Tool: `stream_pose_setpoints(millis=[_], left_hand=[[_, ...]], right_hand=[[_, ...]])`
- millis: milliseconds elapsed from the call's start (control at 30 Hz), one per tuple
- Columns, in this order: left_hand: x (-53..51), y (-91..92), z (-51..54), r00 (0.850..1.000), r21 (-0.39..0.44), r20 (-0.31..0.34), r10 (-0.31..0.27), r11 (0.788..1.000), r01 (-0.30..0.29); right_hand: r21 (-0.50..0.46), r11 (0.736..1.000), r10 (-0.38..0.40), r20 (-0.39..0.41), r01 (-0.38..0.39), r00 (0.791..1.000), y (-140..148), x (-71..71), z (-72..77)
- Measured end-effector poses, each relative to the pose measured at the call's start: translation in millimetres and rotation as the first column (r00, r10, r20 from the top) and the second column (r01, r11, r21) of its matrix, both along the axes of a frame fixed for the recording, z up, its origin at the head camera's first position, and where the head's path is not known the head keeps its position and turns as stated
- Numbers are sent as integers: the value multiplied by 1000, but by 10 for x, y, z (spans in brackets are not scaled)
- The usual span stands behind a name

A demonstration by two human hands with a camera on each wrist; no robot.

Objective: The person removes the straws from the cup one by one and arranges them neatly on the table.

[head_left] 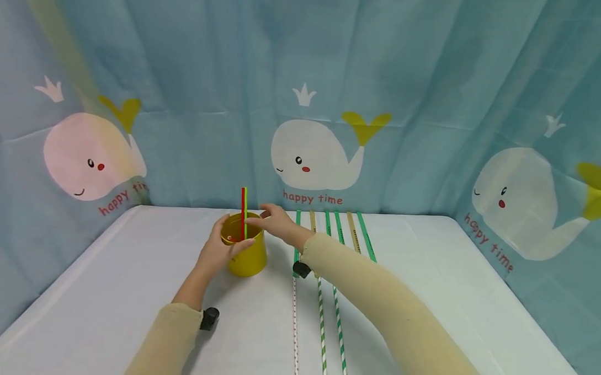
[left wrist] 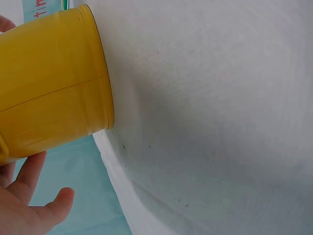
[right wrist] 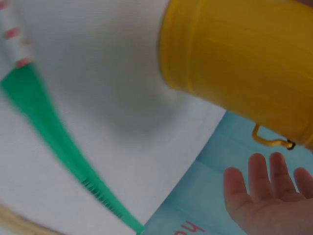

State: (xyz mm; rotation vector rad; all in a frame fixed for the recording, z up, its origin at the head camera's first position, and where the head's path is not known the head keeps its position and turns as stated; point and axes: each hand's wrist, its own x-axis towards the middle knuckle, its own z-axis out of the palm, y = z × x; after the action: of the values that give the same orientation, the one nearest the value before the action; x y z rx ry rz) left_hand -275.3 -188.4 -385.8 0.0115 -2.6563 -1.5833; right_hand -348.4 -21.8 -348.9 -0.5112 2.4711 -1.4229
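Note:
A yellow bucket [head_left: 248, 257] stands upright left of the table's middle. From its mouth rise a red stick [head_left: 243, 207] and a light green stick [head_left: 246, 210], side by side. My left hand [head_left: 222, 248] curves round the bucket's left side near the rim, thumb across the front; in the left wrist view its fingers lie by the yellow wall. At the right of the rim is my right hand [head_left: 278, 222], thumb close to the green stick. In the right wrist view its fingers [right wrist: 257, 181] are spread and apart from the bucket.
Flat green strips [head_left: 365, 234] and tan strips [head_left: 352, 233] with print lie in a row at the back. Red-dotted [head_left: 295, 331] and green-striped sticks [head_left: 339, 332] extend toward the front. A blue whale-print curtain [head_left: 410, 175] surrounds the white table [head_left: 427, 269].

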Motion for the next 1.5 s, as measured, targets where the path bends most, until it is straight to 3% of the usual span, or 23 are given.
stream_pose_setpoints(millis=[267, 400, 633, 867, 1000, 1167, 1500], left_hand=[[1, 46, 0, 1000, 8, -5, 4, 1000, -4], [2, 32, -12, 1000, 10, -1, 13, 1000, -13], [10, 25, 9, 1000, 0, -2, 22, 1000, -22], [30, 35, 24, 1000, 8, -4, 29, 1000, -29], [37, 36, 38, 1000, 11, 5, 24, 1000, -25], [28, 27, 28, 1000, 13, 16, 16, 1000, -17], [31, 18, 30, 1000, 21, 8, 4, 1000, -4]], right_hand=[[125, 992, -5, -44, 10, 999, -185, -74, 45], [137, 990, -9, -48, 15, 999, -238, -108, 57], [-4, 998, -62, -23, 62, 998, -280, -105, 31], [-71, 993, -99, -86, 93, 991, -262, -90, 2], [-111, 985, -146, -99, 135, 984, -238, -86, -28], [-191, 963, -203, -50, 190, 978, -167, -37, -27], [-295, 940, -187, -25, 172, 982, -2, 88, 86]])
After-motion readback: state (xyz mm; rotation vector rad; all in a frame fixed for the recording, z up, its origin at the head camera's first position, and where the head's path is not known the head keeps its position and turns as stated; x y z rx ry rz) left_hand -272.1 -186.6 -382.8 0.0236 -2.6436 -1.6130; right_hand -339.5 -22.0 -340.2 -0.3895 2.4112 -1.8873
